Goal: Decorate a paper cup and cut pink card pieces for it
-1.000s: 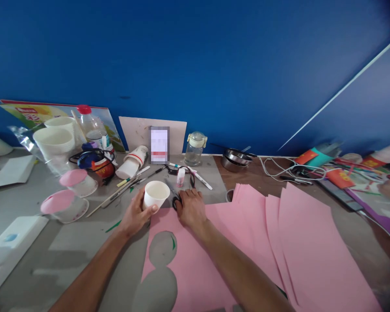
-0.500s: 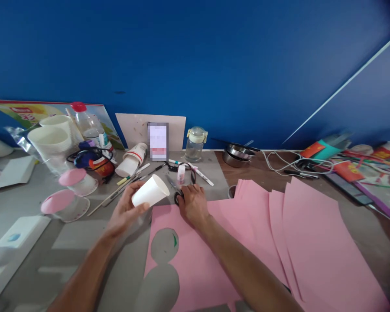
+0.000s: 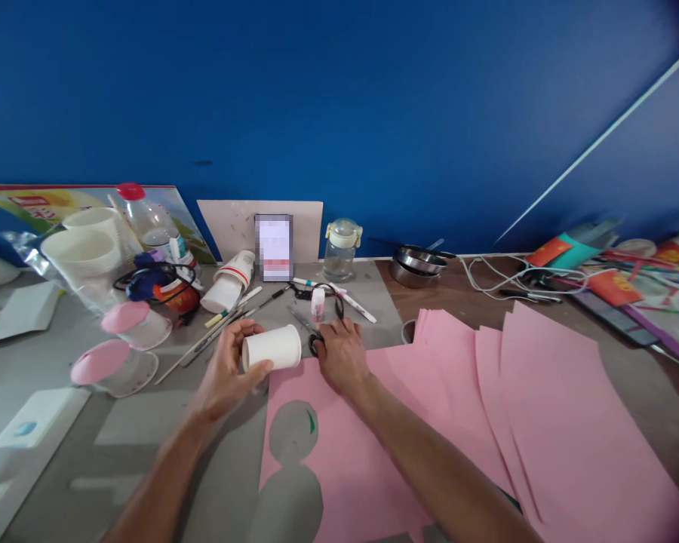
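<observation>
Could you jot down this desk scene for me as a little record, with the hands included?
Left hand: holding a white paper cup tipped on its side
Right hand: palm down, by the handles of the scissors
Pink sheet: two round cut-outs, joined
Left side: two pink-topped cups
Back: lidded glass jar, near a propped-up screen, its display blurred

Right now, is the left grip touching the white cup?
Touching: in the head view, the left grip holds the white cup, thumb lying against its side.
</observation>
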### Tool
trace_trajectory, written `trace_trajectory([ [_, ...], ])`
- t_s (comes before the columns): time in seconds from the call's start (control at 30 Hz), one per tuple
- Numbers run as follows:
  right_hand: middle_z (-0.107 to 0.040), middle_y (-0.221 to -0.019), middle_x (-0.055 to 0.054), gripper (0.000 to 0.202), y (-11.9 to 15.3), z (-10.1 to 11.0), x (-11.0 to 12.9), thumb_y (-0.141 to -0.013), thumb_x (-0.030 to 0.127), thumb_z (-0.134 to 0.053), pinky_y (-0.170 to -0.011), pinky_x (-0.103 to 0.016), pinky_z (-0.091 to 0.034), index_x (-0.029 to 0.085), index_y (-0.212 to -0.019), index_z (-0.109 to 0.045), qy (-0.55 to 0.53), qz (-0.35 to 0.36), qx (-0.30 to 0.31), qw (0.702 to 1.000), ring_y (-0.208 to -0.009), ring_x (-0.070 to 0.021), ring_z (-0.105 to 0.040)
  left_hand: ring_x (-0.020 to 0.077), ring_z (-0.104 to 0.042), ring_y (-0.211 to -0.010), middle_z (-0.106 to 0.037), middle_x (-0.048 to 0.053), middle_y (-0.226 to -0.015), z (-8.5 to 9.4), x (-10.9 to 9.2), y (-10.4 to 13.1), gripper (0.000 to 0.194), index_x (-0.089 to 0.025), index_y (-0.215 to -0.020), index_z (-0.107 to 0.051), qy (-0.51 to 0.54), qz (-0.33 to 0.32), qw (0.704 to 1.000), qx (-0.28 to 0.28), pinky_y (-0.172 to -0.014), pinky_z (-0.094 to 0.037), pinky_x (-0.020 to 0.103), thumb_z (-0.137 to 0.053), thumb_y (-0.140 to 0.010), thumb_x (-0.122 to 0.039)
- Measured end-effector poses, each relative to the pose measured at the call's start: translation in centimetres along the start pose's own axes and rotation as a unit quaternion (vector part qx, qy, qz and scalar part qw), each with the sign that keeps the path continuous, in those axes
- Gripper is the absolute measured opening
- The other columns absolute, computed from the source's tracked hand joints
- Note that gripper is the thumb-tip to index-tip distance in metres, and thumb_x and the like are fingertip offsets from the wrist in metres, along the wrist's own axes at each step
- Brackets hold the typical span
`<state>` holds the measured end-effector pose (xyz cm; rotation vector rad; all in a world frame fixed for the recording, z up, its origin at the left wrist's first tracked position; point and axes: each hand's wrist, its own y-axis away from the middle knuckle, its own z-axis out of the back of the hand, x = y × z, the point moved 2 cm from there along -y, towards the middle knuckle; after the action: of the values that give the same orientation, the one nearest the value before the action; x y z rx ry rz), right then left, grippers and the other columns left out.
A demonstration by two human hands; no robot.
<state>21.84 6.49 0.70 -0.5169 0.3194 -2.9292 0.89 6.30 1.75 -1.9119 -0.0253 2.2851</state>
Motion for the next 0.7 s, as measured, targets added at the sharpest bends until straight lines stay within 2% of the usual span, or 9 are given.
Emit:
trace_trajectory([
  [0.1,-0.066,-0.097,-0.009,0.016,0.1,0.5,0.1,-0.088,0.024,-0.054,-0.087,-0.041,-0.038,0.019,-0.095,-0.069,-0.047,-0.009,-0.026,0.999,-0.097,-0.0279,-0.054,0.024,-0.058,-0.095,-0.059,0.007,-0.109,-0.2,-0.4,0.2,0.044,-0.022,-0.109,-0.052,-0.179,-0.033,0.983,0.03,-0.084,-0.046,0.038,-0.069,-0.069,-0.028],
  [0.2,-0.065,-0.109,-0.011,0.025,0.4,1.2,0.5,-0.091,0.029,-0.051,-0.093,-0.039,-0.041,0.017,-0.107,-0.065,-0.201,0.054,-0.063,0.976,-0.103,-0.0248,-0.056,0.0253,-0.057,-0.096,-0.061,0.007,-0.107,-0.2,-1.2,0.4,0.038,-0.022,-0.104,-0.057,-0.25,-0.085,0.963,0.054,-0.086,-0.045,0.039,-0.07,-0.069,-0.032],
  [0.27,-0.062,-0.118,-0.014,0.037,0.7,1.5,1.1,-0.091,0.036,-0.05,-0.096,-0.037,-0.043,0.014,-0.119,-0.06,-0.302,0.127,-0.045,0.944,-0.11,-0.0239,-0.056,0.0254,-0.057,-0.099,-0.061,0.008,-0.11,-0.3,-1.5,0.6,0.038,-0.022,-0.106,-0.059,-0.222,-0.096,0.969,0.054,-0.086,-0.046,0.038,-0.07,-0.071,-0.035],
  [0.33,-0.063,-0.118,-0.015,0.044,0.9,1.5,1.7,-0.091,0.043,-0.049,-0.095,-0.037,-0.044,0.013,-0.122,-0.058,-0.356,0.181,-0.005,0.917,-0.11,-0.0242,-0.057,0.0252,-0.058,-0.101,-0.062,0.009,-0.111,-0.4,-1.5,0.8,0.046,-0.022,-0.113,-0.056,-0.128,-0.087,0.988,0.016,-0.086,-0.047,0.036,-0.071,-0.073,-0.039],
  [0.4,-0.066,-0.11,-0.014,0.048,1.2,1.4,2.2,-0.089,0.048,-0.052,-0.091,-0.037,-0.046,0.013,-0.121,-0.058,-0.368,0.2,0.021,0.908,-0.102,-0.0246,-0.06,0.025,-0.06,-0.1,-0.063,0.009,-0.11,-0.7,-1.0,0.9,0.059,-0.022,-0.122,-0.048,0.011,-0.067,0.997,-0.044,-0.085,-0.048,0.036,-0.071,-0.072,-0.045],
  [0.47,-0.067,-0.107,-0.013,0.052,1.4,1.1,2.5,-0.086,0.05,-0.055,-0.087,-0.038,-0.048,0.013,-0.123,-0.057,-0.363,0.187,0.027,0.912,-0.096,-0.0249,-0.061,0.0248,-0.062,-0.096,-0.064,0.009,-0.106,-1.4,-0.5,1.0,0.067,-0.021,-0.124,-0.044,0.102,-0.042,0.992,-0.061,-0.081,-0.05,0.035,-0.071,-0.071,-0.052],
  [0.6,-0.066,-0.111,-0.014,0.049,1.4,0.9,2.1,-0.085,0.044,-0.057,-0.09,-0.04,-0.047,0.015,-0.124,-0.056,-0.35,0.163,0.006,0.923,-0.1,-0.0261,-0.06,0.0268,-0.061,-0.101,-0.063,0.012,-0.115,-2.7,0.2,1.2,0.063,-0.017,-0.121,-0.049,0.084,0.005,0.996,0.01,-0.085,-0.05,0.036,-0.072,-0.071,-0.048],
  [0.7,-0.065,-0.114,-0.015,0.04,0.9,1.2,1.0,-0.082,0.044,-0.06,-0.095,-0.044,-0.045,0.017,-0.112,-0.063,-0.361,0.162,-0.025,0.918,-0.107,-0.0288,-0.059,0.0288,-0.057,-0.111,-0.061,0.013,-0.12,-3.0,0.0,1.4,0.056,-0.018,-0.122,-0.05,-0.003,-0.021,1.0,0.022,-0.095,-0.045,0.041,-0.07,-0.074,-0.039],
])
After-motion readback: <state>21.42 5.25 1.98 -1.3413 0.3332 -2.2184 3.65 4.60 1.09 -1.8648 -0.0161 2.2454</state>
